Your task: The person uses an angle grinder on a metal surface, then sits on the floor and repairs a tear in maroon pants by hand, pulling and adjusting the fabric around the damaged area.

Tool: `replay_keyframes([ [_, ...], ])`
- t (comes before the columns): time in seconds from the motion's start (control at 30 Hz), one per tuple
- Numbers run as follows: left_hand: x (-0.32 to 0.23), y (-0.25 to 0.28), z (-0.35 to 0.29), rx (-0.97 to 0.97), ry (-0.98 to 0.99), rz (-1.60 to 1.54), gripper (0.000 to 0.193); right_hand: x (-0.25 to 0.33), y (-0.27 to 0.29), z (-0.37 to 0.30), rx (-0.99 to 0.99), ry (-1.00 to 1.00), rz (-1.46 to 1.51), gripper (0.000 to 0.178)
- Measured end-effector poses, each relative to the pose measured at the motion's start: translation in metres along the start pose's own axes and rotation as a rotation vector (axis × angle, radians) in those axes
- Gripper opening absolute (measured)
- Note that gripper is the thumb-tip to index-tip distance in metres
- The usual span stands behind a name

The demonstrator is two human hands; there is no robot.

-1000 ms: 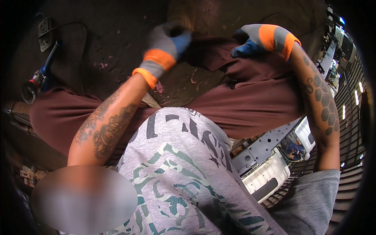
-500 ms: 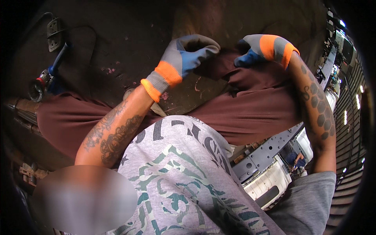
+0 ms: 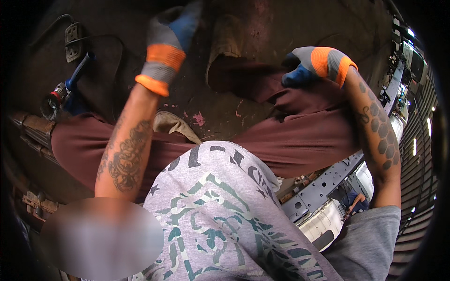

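My left hand (image 3: 171, 35), in a grey and blue work glove with an orange cuff, is raised over the dark floor at the far side. Motion smears its fingers, and I cannot make out anything in them. Above my maroon trouser leg (image 3: 300, 126) is my right hand (image 3: 307, 65), in a matching glove. Its fingers curl inward, with the thumb against the bunched cloth; whatever they hold is hidden. A tan boot (image 3: 227, 37) shows beyond the trouser cuff.
A power tool with a blue handle (image 3: 79, 71) and a wire brush (image 3: 49, 107) lies at the left. Near it are a socket block (image 3: 73, 42) and cable. Rusty metal parts (image 3: 35, 130) stand by my knee. A drilled steel beam (image 3: 323, 184) and another person (image 3: 358, 201) are at the right.
My left hand has moved away from my right hand and trouser leg, to the left and farther out. My right hand has stayed nearly in place.
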State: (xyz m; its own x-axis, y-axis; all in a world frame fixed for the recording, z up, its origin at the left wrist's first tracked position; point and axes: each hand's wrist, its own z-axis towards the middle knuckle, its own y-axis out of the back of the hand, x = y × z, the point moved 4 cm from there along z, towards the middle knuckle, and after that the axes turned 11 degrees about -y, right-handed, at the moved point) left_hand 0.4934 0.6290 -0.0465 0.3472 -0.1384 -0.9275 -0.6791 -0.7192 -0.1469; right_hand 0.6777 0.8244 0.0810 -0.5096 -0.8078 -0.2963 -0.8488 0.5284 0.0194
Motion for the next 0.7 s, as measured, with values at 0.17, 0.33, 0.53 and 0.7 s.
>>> replay_keyframes([
  [0.17, 0.057, 0.000, -0.015, -0.073, -0.483, 1.110, 0.050, 0.003, 0.001, 0.005, -0.016, -0.003, -0.009, 0.078],
  [0.33, 0.013, -0.077, -0.090, 0.540, -0.137, 0.482, 0.027, 0.005, 0.003, -0.012, -0.018, -0.058, -0.010, 0.077],
  [0.53, 0.037, -0.089, -0.120, 0.647, -0.429, 0.481, 0.021, 0.022, 0.002, 0.015, -0.021, 0.026, -0.096, 0.078],
  [0.7, 0.023, -0.113, -0.128, 0.546, -0.634, 0.504, 0.015, 0.004, -0.005, 0.006, -0.028, 0.007, -0.106, 0.076],
])
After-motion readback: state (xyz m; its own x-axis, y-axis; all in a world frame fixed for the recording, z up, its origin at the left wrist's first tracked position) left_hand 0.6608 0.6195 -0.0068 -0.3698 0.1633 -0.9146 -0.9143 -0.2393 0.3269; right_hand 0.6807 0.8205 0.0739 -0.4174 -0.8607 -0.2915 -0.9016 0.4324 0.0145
